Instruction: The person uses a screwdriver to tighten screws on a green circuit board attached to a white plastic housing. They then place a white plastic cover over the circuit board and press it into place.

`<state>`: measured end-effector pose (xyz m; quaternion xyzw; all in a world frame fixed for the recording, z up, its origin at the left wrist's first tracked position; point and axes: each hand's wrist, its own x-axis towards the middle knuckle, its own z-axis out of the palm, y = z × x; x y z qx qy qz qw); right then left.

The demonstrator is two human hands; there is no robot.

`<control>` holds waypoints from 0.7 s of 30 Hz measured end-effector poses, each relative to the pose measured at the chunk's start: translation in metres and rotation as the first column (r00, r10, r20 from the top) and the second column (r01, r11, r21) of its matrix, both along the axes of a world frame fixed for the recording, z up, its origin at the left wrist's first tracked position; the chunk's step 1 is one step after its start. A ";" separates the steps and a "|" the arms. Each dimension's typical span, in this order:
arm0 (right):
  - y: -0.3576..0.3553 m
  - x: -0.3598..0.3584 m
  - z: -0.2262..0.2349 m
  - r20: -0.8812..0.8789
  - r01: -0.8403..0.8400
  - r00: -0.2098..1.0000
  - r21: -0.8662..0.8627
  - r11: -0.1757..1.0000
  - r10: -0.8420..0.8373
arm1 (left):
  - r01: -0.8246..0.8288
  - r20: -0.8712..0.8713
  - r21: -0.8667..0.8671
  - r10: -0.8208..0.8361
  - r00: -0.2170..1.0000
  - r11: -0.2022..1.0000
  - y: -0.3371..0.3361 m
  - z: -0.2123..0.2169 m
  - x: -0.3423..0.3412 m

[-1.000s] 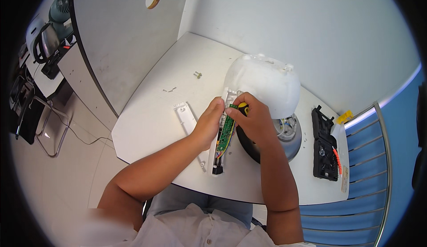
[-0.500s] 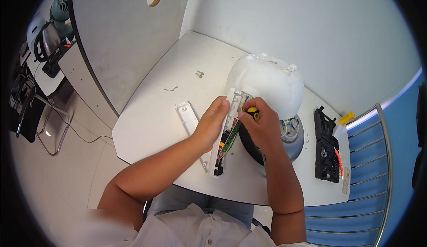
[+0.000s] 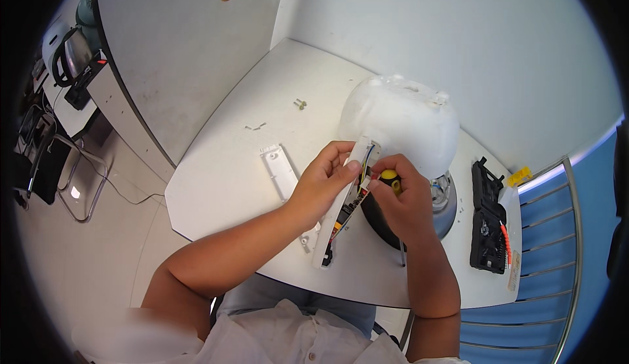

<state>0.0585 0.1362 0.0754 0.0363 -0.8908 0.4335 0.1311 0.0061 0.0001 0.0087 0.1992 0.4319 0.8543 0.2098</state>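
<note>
My left hand [image 3: 325,182] is closed round a long white plastic housing [image 3: 339,214], thumb on its upper part. Inside the housing's open side show a circuit board [image 3: 348,212] and coloured wires. My right hand [image 3: 406,201] keeps a screwdriver [image 3: 391,179] with a yellow and black handle in its palm, the shaft pointing down toward the table's front edge. Its thumb and forefinger pinch at the wires near the housing's upper end; what exactly they grip is hidden. Left of the housing lies a matching white plastic cover strip [image 3: 280,169].
Behind my hands stands a large white rounded appliance shell [image 3: 400,118] beside a grey round part [image 3: 445,216]. Several screws [image 3: 300,104] lie on the white table [image 3: 223,187]. At right sit an open black tool case [image 3: 488,223] and a metal railing [image 3: 571,252].
The housing has tilted further, its upper end to the right, and my left thumb now presses over its edge. My right hand has turned, so the screwdriver's shaft shows below it. The view has shifted slightly.
</note>
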 end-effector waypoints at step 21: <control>0.009 0.013 0.024 0.201 -0.077 0.974 -0.143 0.987 0.105 | -0.118 -0.210 0.022 0.120 0.970 0.993 0.000 -0.007 0.007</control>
